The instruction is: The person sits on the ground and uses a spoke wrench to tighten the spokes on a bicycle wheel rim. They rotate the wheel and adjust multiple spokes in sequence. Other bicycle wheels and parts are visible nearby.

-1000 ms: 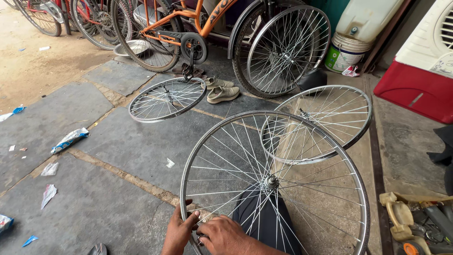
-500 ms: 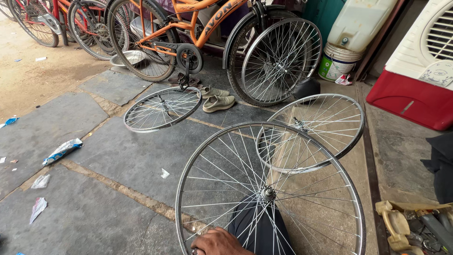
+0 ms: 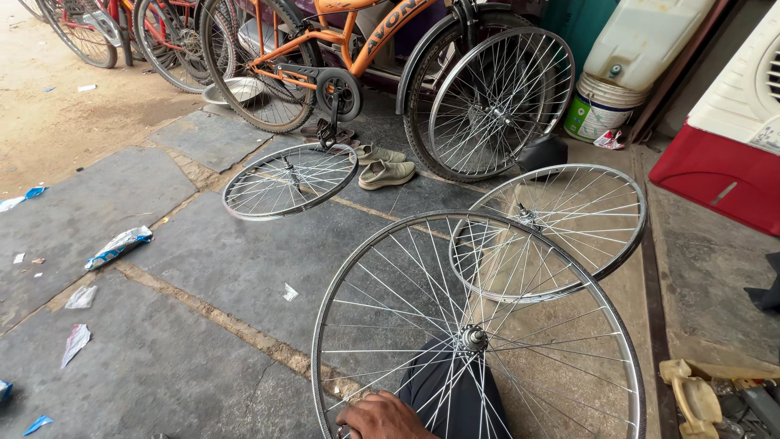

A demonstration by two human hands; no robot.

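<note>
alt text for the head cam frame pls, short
A hand grips the lower rim of a bare spoked bicycle wheel held upright over a stone pavement. Two more rims lie flat beyond it, a fourth leans against an orange bicycle, and a pair of shoes sits nearby.

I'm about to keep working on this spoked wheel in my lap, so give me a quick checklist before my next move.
1. Hand on near rim of the big wheel: ok.
2. Other hand in view: not ok.
3. Hub over the lap: ok.
4. Spokes evenly tight: cannot tell.
5. Second wheel clear of it: cannot tell, they overlap in view.
6. Small wheel lying apart: ok.
</note>
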